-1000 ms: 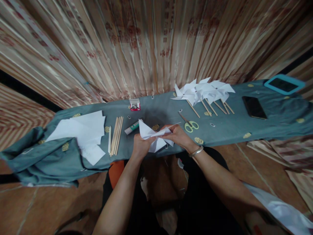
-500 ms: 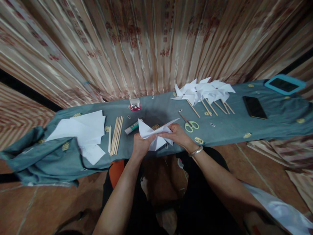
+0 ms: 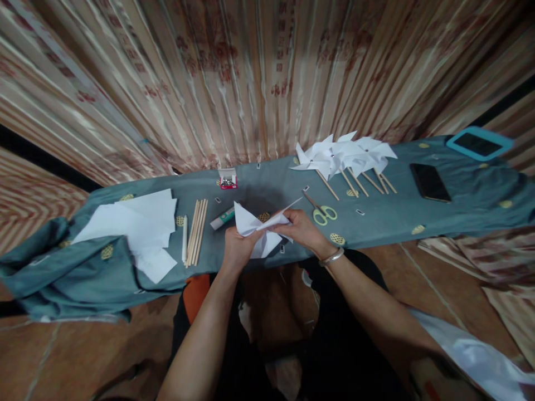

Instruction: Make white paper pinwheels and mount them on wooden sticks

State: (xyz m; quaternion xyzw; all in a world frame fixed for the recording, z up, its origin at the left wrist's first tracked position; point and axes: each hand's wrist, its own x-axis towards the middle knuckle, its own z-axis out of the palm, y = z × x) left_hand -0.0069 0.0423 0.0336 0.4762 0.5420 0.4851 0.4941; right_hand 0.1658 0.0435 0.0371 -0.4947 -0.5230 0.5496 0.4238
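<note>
Both hands hold a folded white paper piece just above the near edge of the blue-grey cloth. My left hand pinches its lower left part. My right hand, with a silver bracelet at the wrist, grips its right side, where one flap points up and to the right. A glue stick lies just behind my left hand, and green-handled scissors lie right of my right hand.
White paper sheets and several wooden sticks lie at the left. A small red box of pins sits at the back. Finished white pinwheels lie at the right, then a dark phone and a blue-framed tablet. A striped curtain hangs behind.
My right hand has shifted a little on the paper, and the right flap now points higher. The view has drifted slightly. Nothing else moved.
</note>
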